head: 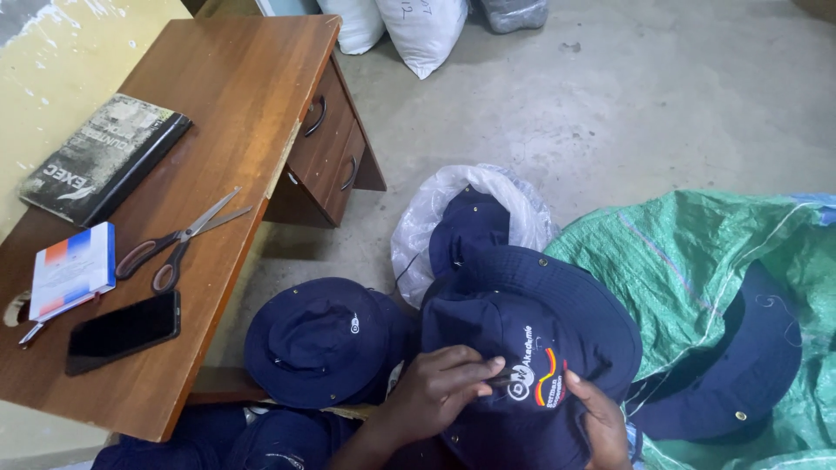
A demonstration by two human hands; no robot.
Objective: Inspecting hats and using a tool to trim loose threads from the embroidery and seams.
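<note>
Concrete floor; both hands point(440, 392) point(596, 422), wrists cropped, press navy hat point(531, 322).

Up and to the left of the hands stands a brown wooden desk point(218, 113) with two drawers point(335, 139) bearing dark curved handles. Beyond it, at the far left, runs a worn yellow wall point(52, 52). The floor point(627, 104) ahead of the hands is bare grey concrete, scuffed and evenly lit by soft light.
</note>
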